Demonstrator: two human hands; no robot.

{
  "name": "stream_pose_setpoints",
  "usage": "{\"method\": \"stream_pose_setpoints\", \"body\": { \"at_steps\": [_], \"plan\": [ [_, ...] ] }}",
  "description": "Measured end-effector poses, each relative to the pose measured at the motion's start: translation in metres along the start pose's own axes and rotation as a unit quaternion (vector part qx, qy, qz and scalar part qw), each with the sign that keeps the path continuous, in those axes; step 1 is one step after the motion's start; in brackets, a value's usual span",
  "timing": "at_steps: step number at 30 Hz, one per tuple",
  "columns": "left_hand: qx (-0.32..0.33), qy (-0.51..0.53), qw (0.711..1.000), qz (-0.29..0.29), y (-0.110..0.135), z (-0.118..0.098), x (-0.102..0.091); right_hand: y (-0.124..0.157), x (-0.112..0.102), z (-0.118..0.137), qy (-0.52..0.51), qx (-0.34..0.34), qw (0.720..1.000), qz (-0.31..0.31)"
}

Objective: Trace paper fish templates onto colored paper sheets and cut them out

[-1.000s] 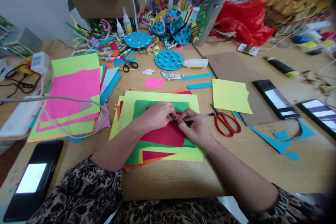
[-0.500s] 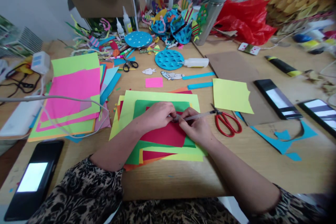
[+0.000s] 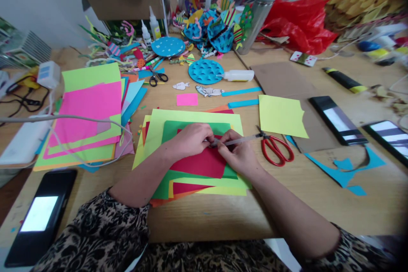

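Note:
My right hand (image 3: 239, 155) grips a clear pen (image 3: 244, 140) low on its barrel, tip pointing left onto a red paper sheet (image 3: 204, 163). My left hand (image 3: 191, 139), fingers curled, presses down on something small and hidden at the pen tip. The red sheet lies on a green sheet (image 3: 197, 129) and a lime sheet (image 3: 191, 118), stacked in front of me on the wooden table (image 3: 207, 216). Red-handled scissors (image 3: 276, 148) lie just right of my right hand.
A pile of coloured paper (image 3: 89, 114) lies at left under a grey cable (image 3: 63, 119). A phone (image 3: 38, 216) sits near left, two more phones (image 3: 338, 121) at right. A yellow sheet (image 3: 280, 117), glue bottle (image 3: 237, 76), blue discs (image 3: 205, 72) and small black scissors (image 3: 157, 78) lie beyond.
The pen's far end has swung slightly up and left toward the scissors' blades. My hands stay on the red sheet in nearly the same spot.

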State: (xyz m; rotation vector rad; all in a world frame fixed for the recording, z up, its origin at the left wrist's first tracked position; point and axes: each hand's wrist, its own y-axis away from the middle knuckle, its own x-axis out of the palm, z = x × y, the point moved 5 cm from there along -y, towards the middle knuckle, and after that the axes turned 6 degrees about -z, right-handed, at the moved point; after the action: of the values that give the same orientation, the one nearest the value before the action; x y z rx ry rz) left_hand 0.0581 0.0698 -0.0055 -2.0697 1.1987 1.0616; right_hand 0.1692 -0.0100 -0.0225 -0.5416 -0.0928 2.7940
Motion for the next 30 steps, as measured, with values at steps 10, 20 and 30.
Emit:
{"method": "stream_pose_setpoints", "body": {
  "at_steps": [10,20,30],
  "plan": [
    [-0.005,-0.001,1.000,0.000,0.000,-0.001,-0.001,0.000,0.000,-0.001,0.006,-0.001,1.000,0.005],
    [-0.005,-0.024,1.000,-0.007,0.001,-0.004,0.001,-0.003,-0.002,-0.002,0.019,0.000,1.000,0.014],
    [-0.004,-0.025,1.000,-0.012,0.002,-0.006,-0.001,-0.008,-0.011,-0.006,0.010,0.022,0.997,0.070]
  ]
}}
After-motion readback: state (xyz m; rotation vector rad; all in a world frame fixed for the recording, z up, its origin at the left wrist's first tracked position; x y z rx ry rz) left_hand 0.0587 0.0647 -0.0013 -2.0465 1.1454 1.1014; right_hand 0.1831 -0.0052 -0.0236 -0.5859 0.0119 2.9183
